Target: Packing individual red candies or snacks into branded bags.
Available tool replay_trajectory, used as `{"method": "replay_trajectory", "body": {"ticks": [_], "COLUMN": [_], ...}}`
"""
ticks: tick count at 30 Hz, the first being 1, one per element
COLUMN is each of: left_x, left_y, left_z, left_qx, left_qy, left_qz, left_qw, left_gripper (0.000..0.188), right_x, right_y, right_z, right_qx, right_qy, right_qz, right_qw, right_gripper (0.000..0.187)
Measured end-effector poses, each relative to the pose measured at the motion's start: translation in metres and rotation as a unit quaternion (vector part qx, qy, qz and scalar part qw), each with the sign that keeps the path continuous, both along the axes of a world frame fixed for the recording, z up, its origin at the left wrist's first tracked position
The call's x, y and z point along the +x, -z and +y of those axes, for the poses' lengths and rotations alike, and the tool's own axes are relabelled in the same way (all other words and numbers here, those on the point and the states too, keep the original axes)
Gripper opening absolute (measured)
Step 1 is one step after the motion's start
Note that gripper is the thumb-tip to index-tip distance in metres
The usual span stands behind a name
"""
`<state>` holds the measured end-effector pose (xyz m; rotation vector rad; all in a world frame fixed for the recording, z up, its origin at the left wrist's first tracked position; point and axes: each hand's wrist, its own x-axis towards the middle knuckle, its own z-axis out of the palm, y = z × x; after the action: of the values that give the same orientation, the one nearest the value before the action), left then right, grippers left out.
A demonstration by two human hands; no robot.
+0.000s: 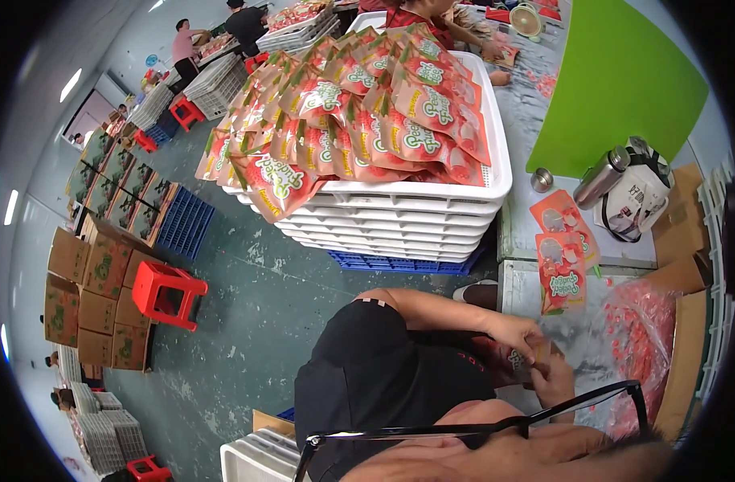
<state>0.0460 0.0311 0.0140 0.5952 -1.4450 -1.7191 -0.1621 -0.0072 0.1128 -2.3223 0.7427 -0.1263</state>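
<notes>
My left hand [518, 332] grips the upper end of a red and pink pouch [505, 358], its fingers bent over the edge. Close below it, my right hand [555, 381] pinches the same pouch near its end. The pouch is partly hidden by my hands and arm, and I cannot tell whether its mouth is open. Beside my hands on the grey worktop [517, 283] lie several flat printed pouches [560, 273]. A clear plastic bag [647, 341] of small red wrapped pieces sits on the far side of my hands.
Stacked white trays [431, 205] hold a heap of filled pouches [351, 120]. A steel flask [602, 178], metal cup [542, 180] and white bag [636, 197] stand by a green panel [624, 88]. Red stool [170, 291] and cardboard boxes [102, 297] stand on the floor. Other people work farther off.
</notes>
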Motion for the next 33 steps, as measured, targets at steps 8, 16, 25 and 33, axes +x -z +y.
{"method": "replay_trajectory", "body": {"ticks": [8, 16, 25, 33], "left_x": [0.009, 0.015, 0.006, -0.002], "left_y": [-0.029, -0.035, -0.033, -0.001], "left_z": [0.004, -0.001, -0.002, -0.011], "left_qx": [-0.058, -0.015, 0.017, 0.075], "left_qy": [-0.1, -0.165, -0.169, -0.194], "left_qz": [0.076, 0.071, 0.041, 0.029], "left_qw": [0.99, 0.984, 0.985, 0.978], "left_gripper": [0.026, 0.028, 0.027, 0.025], "right_x": [0.004, -0.026, -0.014, 0.0], "right_y": [0.0, 0.066, 0.073, 0.067], "right_z": [-0.002, -0.014, 0.005, 0.015], "right_qx": [-0.146, 0.104, 0.235, 0.227], "right_qy": [0.102, 0.317, 0.33, 0.349], "right_qz": [0.002, -0.309, -0.384, -0.426], "right_qw": [0.984, 0.891, 0.83, 0.803], "right_gripper": [0.017, 0.029, 0.018, 0.02]}}
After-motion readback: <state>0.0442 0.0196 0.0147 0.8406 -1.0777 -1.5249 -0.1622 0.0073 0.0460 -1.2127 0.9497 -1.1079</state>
